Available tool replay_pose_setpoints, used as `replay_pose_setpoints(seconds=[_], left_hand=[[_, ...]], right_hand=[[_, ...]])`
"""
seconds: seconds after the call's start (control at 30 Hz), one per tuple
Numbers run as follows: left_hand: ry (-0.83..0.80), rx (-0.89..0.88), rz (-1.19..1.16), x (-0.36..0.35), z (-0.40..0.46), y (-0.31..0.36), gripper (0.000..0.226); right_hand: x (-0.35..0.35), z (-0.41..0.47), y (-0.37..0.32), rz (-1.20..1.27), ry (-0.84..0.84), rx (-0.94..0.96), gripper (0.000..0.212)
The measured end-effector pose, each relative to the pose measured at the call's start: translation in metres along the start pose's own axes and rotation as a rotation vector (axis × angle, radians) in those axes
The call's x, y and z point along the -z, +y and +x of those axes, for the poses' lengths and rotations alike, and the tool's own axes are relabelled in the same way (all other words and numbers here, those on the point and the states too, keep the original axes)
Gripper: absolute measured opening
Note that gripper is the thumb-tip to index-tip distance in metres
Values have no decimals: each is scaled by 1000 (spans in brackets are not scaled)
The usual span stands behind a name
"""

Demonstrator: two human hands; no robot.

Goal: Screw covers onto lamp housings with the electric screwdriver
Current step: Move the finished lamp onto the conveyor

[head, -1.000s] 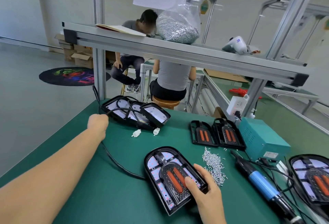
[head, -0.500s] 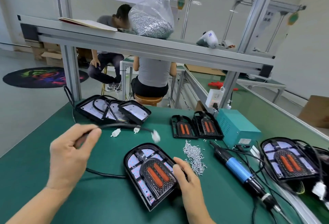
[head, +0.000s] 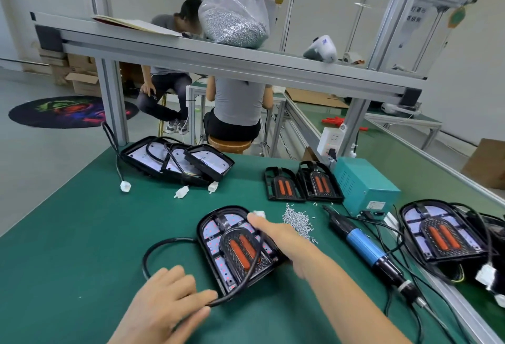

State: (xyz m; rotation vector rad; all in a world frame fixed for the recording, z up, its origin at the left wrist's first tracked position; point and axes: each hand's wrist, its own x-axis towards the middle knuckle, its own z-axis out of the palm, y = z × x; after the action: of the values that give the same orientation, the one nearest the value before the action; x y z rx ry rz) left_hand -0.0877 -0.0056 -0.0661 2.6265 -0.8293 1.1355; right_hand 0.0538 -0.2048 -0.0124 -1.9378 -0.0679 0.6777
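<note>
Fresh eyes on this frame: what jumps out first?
The lamp housing at centre front, its orange-lensed cover lying on it, with the right hand reaching across it and the left hand holding its black cable at the near edge. Next, the blue electric screwdriver lying to its right beside a heap of loose screws. Overhead, a bulging bag of screws sits on the shelf.

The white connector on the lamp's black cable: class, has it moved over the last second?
Yes. The white connector has come from beside the far stack of housings to the screw pile, pinched in the right hand.
</note>
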Motion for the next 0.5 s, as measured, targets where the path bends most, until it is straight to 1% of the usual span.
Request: replay_pose_setpoints(seconds=[0.03, 0.07, 0.1, 0.17, 0.2, 0.23, 0.3, 0.33, 0.37, 0.43, 0.47, 0.5], left_hand=[[-34, -6, -7, -3, -2, 1, 22], [-63, -8, -20, -6, -4, 2, 24], [-90, 8, -44, -8, -5, 4, 27], [-140, 97, -127, -9, -7, 6, 41], [-148, 149, -157, -9, -8, 6, 45], [-164, 202, -191, -7, -8, 6, 43], [-197, 364, -317, -6, -9, 8, 25], [-215, 485, -393, -6, -8, 8, 21], [-240, 586, -425, -6, -9, 7, 27], [-244, 704, -455, -5, -8, 8, 40], [-206, 726, -398, -4, -7, 9, 40], [-162, 724, -290, -3, -7, 10, 39]], right_hand=[[0, 2, -2, -36, -6, -20, 104], [1, 5, -3, -69, -14, -30, 97], [1, 8, -2, -87, -27, -28, 84], [3, 12, 1, -77, -70, -28, 61], [3, 12, 3, -49, -106, -23, 54], [3, 11, 5, -18, -145, -12, 49], [1, 10, 9, 59, -234, 30, 41], [-1, 11, 12, 93, -255, 53, 37], [-2, 11, 15, 118, -250, 62, 35], [-6, 12, 17, 154, -196, 54, 39], [-8, 12, 19, 168, -167, 48, 42], [-10, 11, 21, 186, -139, 48, 41]])
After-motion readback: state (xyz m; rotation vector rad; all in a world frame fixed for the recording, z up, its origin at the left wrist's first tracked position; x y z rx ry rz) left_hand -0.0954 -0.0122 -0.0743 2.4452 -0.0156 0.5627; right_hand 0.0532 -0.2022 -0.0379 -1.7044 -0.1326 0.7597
